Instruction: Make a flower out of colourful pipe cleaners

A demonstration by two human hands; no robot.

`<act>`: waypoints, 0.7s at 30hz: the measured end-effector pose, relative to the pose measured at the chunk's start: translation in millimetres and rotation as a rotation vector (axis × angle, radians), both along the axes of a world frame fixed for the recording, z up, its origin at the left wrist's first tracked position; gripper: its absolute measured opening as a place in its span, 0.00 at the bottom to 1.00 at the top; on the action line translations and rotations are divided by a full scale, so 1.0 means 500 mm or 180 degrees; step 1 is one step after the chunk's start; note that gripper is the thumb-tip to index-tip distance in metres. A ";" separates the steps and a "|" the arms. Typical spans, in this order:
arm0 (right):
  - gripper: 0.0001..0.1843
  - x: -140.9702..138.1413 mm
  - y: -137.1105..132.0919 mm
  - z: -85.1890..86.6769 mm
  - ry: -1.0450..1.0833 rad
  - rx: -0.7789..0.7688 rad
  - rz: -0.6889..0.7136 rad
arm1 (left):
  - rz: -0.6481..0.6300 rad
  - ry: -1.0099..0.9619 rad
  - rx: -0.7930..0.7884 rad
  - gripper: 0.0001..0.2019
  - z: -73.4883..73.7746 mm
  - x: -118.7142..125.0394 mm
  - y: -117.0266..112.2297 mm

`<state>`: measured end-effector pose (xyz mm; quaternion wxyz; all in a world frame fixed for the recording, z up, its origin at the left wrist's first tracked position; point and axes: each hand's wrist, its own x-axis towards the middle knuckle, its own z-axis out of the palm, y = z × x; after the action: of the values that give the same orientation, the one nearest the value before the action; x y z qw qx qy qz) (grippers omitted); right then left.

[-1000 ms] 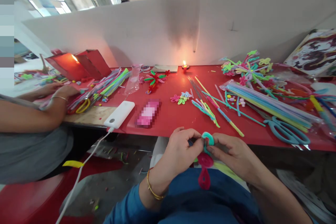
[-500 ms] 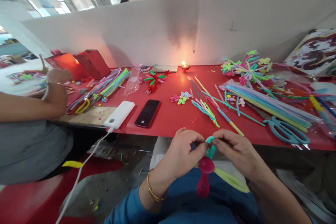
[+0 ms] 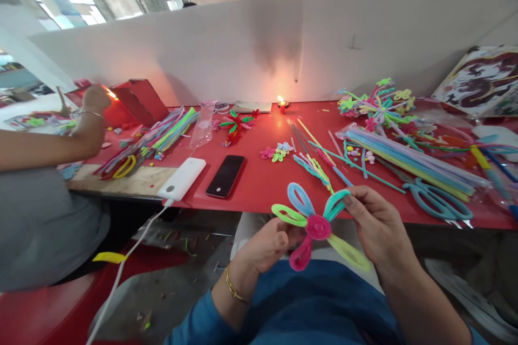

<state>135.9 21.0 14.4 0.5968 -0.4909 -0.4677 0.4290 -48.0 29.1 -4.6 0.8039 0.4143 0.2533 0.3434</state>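
Observation:
A pipe-cleaner flower (image 3: pixel 318 227) hangs between my hands above my lap, its pink coiled centre turned up. Its looped petals are blue, teal, pale yellow, pink and lime green. My right hand (image 3: pixel 378 226) pinches the tip of the teal petal between thumb and fingers. On the other side, my left hand (image 3: pixel 267 242) is closed at the lime and pink petals, its fingertips partly hidden behind them. Beyond the flower, a bundle of twisted pipe cleaners (image 3: pixel 313 170) and some small pipe-cleaner blossoms (image 3: pixel 279 152) lie on the red table (image 3: pixel 259 186).
A lit candle (image 3: pixel 282 105) burns near the white partition (image 3: pixel 202 59). Blue-handled scissors (image 3: pixel 437 199) and bagged pipe cleaners (image 3: pixel 413 156) lie right. A phone (image 3: pixel 225 175) and a cabled power bank (image 3: pixel 182 178) lie left. A co-worker's arm (image 3: pixel 52 145) reaches in at far left, near another flame.
My left hand has let go of the teal petal and moved left and down to the flower's other side. The flower has tilted up, showing its blue and lime petals.

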 end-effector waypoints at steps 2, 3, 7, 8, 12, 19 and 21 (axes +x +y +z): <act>0.07 -0.008 0.000 0.003 -0.0049 -0.0023 0.0046 | 0.0035 0.0125 -0.0156 0.24 0.000 0.015 -0.006; 0.07 -0.012 0.000 0.006 -0.0050 -0.0078 0.0101 | 0.0145 0.0200 -0.0232 0.20 0.002 0.024 -0.008; 0.09 -0.025 -0.003 0.014 0.0054 -0.0387 0.0470 | 0.0632 0.0280 -0.0477 0.11 0.014 0.055 -0.015; 0.09 -0.027 -0.003 0.015 0.0036 -0.0440 0.0522 | 0.0714 0.0314 -0.0478 0.11 0.017 0.059 -0.017; 0.10 -0.029 -0.004 0.014 -0.0240 -0.0558 0.0544 | 0.0847 0.0539 -0.0275 0.12 0.024 0.063 -0.025; 0.10 -0.029 -0.004 0.014 -0.0510 -0.0628 0.0533 | 0.1311 0.0518 -0.0064 0.10 0.016 0.069 -0.028; 0.09 -0.029 -0.002 0.014 -0.0540 -0.0645 0.0548 | 0.1406 0.0477 -0.0177 0.10 0.014 0.072 -0.028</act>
<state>121.2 20.0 21.6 0.4637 -0.5411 -0.5112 0.4805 -12.0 15.2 2.4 0.6993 0.3508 0.4061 0.4722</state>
